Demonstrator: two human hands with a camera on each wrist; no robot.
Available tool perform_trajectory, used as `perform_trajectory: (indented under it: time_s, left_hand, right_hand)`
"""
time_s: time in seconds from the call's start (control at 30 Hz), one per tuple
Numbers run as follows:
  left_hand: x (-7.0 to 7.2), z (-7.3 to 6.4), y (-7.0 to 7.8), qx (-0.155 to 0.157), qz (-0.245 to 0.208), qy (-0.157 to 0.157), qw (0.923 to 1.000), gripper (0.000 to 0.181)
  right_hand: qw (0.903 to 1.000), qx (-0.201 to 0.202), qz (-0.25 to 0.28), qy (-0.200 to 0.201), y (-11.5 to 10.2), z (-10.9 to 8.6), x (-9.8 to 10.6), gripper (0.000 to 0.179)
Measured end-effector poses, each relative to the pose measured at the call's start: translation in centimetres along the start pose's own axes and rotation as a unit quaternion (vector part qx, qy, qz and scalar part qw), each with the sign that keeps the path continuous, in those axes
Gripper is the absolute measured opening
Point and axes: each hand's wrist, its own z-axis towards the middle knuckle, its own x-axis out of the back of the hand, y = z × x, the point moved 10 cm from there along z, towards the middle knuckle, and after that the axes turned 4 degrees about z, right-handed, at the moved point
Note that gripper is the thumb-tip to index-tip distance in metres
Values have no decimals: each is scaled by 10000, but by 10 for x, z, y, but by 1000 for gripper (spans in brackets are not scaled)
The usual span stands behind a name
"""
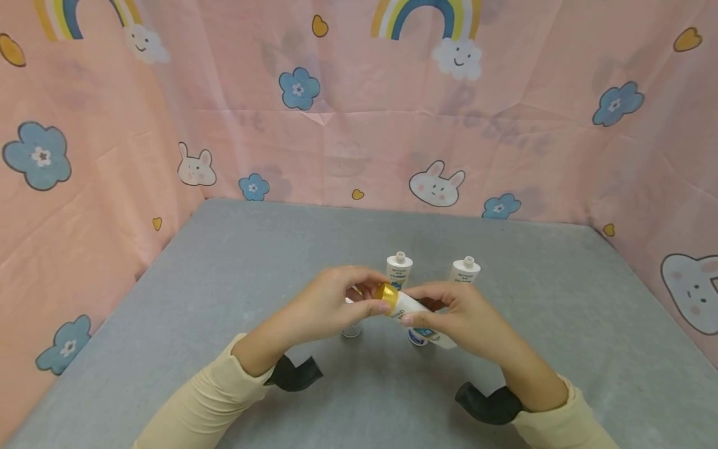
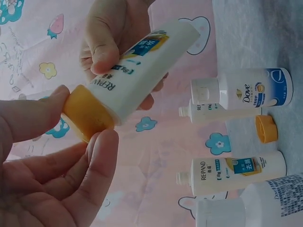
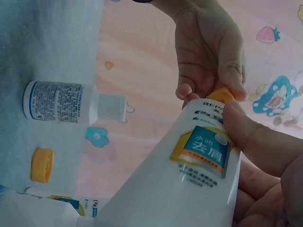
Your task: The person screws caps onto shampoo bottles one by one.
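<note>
Sleeve (image 1: 215,380) in beige at far L, dark strap (image 1: 294,374) at the cuff, then the person's L hand (image 1: 339,302). Just behind that hand, partly hidden, stands a white btl (image 1: 351,330); wrist views show dense print on its label, too fine for me to read.

Next along, farther back: L REPAND btl (image 1: 399,269), upright, neck bare. From the L wrist view I get "REPAND" clearly, plus 去屑 on a teal panel.

Mid-table: held btl (image 1: 411,307), off the gray table (image 1: 146,349), tilted, gold cap (image 1: 387,298) at its upper-L end. L thumb & fingers pinch that cap; R hand (image 1: 462,312) grips the body, thumb on the front. Label: "REPAND" again, w/ 水润 & 去屑 on teal; smaller lines blurred.

Below it, mostly blocked from above: Dove btl (image 1: 417,338), upright, white lid on, "Dove" legible from the L wrist, blue band at base. Loose yellow cap (image 2: 266,129) near it in that view; R wrist view has a yellow cap (image 3: 42,165) by the fine-print btl, can't tell if same one.

Farther R: R REPAND btl (image 1: 465,270), upright, also uncapped, lower part hidden by the R hand.

Behind everything, pink drape (image 1: 359,149) w/ rainbows, bunnies, blue flowers; faint lettering R of ctr, can't make it out.
</note>
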Motion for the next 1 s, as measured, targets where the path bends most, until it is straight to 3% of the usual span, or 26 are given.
perform_trajectory:
  time_s: [0.13, 0.4, 0.73, 1.0]
  left_hand:
    - [2, -1, 0, -67, -187, 60, 9998, 37]
    - [2, 1, -8, 356, -398, 59, 9986, 40]
    - [4, 2, -4, -22, -313, 319, 9990, 37]
    - [4, 1, 0, -196, -289, 304, 9989, 38]
  right_hand:
    - [9997, -21, 179, -167, 0, 1, 0, 29]
    - [9998, 124, -157, 81, -3, 2, 1, 29]
    - [9997, 195, -105, 113, -3, 1, 1, 28]
    - [9999, 55, 105, -87, 1, 3, 0, 28]
